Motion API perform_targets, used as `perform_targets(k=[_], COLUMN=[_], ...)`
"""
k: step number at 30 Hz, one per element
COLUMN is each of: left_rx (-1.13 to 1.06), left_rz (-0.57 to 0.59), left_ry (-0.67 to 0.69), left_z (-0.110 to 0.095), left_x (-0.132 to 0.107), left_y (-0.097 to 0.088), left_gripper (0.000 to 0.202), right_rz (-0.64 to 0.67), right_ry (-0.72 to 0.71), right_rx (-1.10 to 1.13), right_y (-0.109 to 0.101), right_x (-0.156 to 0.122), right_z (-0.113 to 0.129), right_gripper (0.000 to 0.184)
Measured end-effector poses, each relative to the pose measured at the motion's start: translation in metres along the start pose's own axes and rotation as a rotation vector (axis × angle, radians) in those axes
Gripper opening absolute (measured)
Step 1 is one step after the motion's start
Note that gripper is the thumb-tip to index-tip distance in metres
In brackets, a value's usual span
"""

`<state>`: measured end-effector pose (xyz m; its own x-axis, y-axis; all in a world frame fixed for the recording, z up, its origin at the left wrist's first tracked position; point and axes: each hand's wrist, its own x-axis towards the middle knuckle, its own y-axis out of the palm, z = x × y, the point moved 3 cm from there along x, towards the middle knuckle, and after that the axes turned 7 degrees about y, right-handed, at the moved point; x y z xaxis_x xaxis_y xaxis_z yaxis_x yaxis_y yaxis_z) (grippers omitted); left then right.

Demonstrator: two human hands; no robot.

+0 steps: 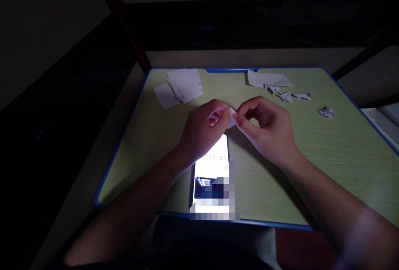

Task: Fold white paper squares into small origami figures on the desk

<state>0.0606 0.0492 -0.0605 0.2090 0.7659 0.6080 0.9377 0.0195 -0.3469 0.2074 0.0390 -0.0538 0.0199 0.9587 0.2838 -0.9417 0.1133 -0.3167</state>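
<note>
A small piece of white paper [232, 119] is pinched between both hands above the middle of the table. My left hand [204, 124] is closed, thumb and forefinger gripping the paper's left side. From the right, my right hand [268, 128] pinches the same piece with thumb and forefinger. The fingertips cover part of it, so its exact shape is hard to make out. Just below the hands a lit phone [213, 166] lies flat with a timer on its screen, partly behind my left hand and wrist.
A loose stack of white paper squares [187, 85] lies at the table's back left. At the back right are a flat paper sheet [269, 79], several small folded paper pieces [285, 96] and a crumpled one [326, 112]. The green table [336, 170] has a raised blue edge. The surroundings are dark.
</note>
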Motion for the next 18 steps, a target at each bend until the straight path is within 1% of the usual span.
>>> perform_targets(k=[4,11,15,18], left_rx=[0.025,-0.014,0.007,0.02], left_rz=[0.001,0.02,-0.011,-0.013], left_ry=[0.005,-0.014,-0.012,-0.013], left_z=[0.0004,0.0021,0.0014,0.0012], left_x=[-0.0001,-0.001,0.0001,0.0007], left_y=[0.0002,0.002,0.0009,0.0004], left_gripper=[0.004,0.005,0.003,0.004], right_rz=[0.012,0.012,0.004,0.007], right_ry=[-0.01,-0.05,-0.061,-0.062], right_rx=[-0.005,-0.069,-0.096,-0.105], right_y=[-0.0003,-0.0004,-0.0011,-0.0016], right_x=[-0.0001,-0.0006,-0.0013,-0.0017], right_z=[-0.0011,-0.0005,0.0,0.0004], right_gripper=[0.009,0.007,0.007,0.007])
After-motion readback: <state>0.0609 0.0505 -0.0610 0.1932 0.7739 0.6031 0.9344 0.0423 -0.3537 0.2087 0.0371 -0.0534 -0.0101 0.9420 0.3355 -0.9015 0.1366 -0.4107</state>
